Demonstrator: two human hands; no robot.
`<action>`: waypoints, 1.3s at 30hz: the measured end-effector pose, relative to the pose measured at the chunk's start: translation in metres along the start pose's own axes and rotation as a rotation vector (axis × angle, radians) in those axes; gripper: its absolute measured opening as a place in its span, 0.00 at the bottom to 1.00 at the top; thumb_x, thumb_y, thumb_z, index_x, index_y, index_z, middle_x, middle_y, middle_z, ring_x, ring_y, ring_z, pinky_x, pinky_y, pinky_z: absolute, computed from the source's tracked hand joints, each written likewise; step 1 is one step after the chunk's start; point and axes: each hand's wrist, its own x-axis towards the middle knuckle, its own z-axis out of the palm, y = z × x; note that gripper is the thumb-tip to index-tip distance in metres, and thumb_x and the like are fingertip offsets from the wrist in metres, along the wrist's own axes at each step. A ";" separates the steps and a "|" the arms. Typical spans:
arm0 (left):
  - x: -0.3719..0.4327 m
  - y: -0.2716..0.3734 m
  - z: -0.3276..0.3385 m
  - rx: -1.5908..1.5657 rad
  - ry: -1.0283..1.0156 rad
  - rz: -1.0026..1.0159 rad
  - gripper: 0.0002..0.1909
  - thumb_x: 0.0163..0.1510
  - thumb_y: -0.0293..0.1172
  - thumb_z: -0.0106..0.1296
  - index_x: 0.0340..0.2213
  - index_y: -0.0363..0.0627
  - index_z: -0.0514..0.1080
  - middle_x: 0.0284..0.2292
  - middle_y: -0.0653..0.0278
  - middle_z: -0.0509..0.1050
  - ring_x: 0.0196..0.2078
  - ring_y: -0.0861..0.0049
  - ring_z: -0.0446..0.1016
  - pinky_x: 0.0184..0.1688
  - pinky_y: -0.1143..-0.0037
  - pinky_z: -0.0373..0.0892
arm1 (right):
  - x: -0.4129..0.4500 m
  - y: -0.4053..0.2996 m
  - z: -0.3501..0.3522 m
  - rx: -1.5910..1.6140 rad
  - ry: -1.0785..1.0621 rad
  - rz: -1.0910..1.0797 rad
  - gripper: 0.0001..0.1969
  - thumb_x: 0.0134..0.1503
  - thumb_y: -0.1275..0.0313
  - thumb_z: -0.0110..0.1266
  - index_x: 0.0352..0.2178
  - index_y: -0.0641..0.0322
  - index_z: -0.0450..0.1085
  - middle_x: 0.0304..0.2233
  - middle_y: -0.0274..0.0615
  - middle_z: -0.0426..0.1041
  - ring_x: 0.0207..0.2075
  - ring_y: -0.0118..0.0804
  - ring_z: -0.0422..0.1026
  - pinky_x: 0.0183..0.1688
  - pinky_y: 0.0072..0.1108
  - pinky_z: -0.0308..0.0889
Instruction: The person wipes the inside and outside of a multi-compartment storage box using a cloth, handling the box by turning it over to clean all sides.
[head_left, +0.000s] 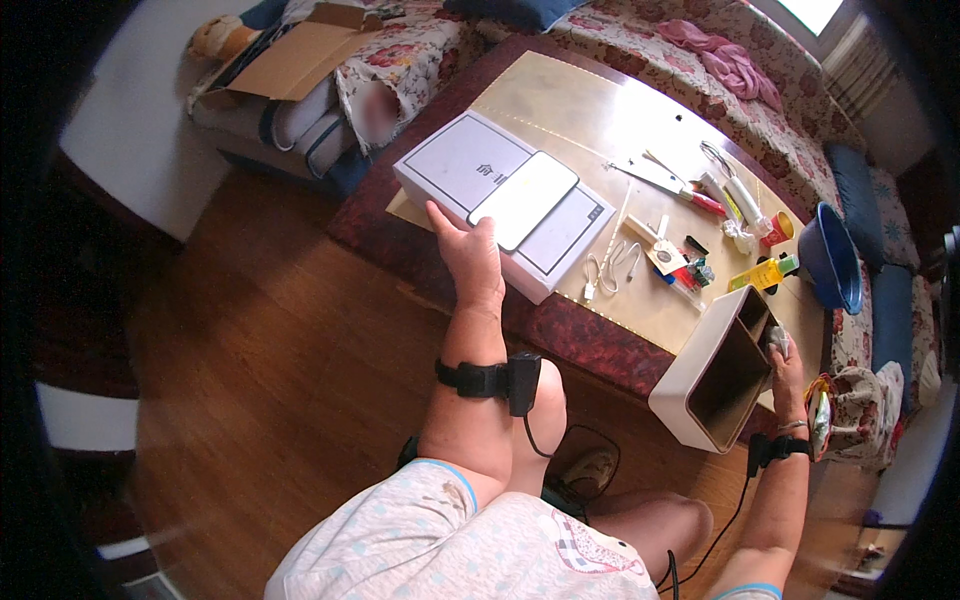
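Observation:
My left hand (472, 251) is at the near edge of a flat white cardboard box (457, 161), its thumb on the corner of a smooth white rectangular lid or panel (525, 199) that lies across the box. At the right, my right hand (786, 367) has a crumpled whitish cloth or tissue (780, 340) at its fingers, beside a white compartmented organizer box (690, 375). This organizer is tilted, its dark compartments facing right, over the table's near right edge. Whether the right hand also grips the organizer is partly hidden.
On the table (540, 82) lie a white cable (616, 270), a red-handled knife (701, 199), white tubes, pens and a paper tag (666, 256). A yellow bottle (761, 275), a red paper cup (780, 227) and a blue basin (829, 255) stand near the right end.

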 end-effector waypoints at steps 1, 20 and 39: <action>0.001 -0.001 0.000 0.027 0.003 0.009 0.43 0.48 0.17 0.44 0.62 0.30 0.37 0.60 0.40 0.50 0.63 0.57 0.54 0.64 0.68 0.50 | 0.001 0.002 0.000 0.006 0.007 -0.002 0.22 0.60 0.74 0.49 0.56 0.63 0.61 0.46 0.34 0.69 0.45 0.27 0.66 0.50 0.18 0.60; 0.012 -0.023 -0.004 0.176 -0.005 0.147 0.45 0.44 0.15 0.46 0.62 0.30 0.39 0.59 0.42 0.54 0.61 0.60 0.57 0.63 0.71 0.53 | -0.027 -0.007 0.019 0.052 0.093 -0.066 0.17 0.62 0.75 0.43 0.52 0.66 0.63 0.44 0.38 0.71 0.45 0.31 0.68 0.50 0.20 0.61; 0.004 -0.011 0.000 0.092 -0.037 0.087 0.45 0.44 0.14 0.45 0.62 0.31 0.39 0.59 0.42 0.54 0.61 0.58 0.56 0.63 0.70 0.51 | -0.101 -0.053 0.034 -0.144 0.177 -0.186 0.22 0.53 0.87 0.39 0.50 0.69 0.67 0.49 0.47 0.72 0.51 0.39 0.70 0.55 0.25 0.61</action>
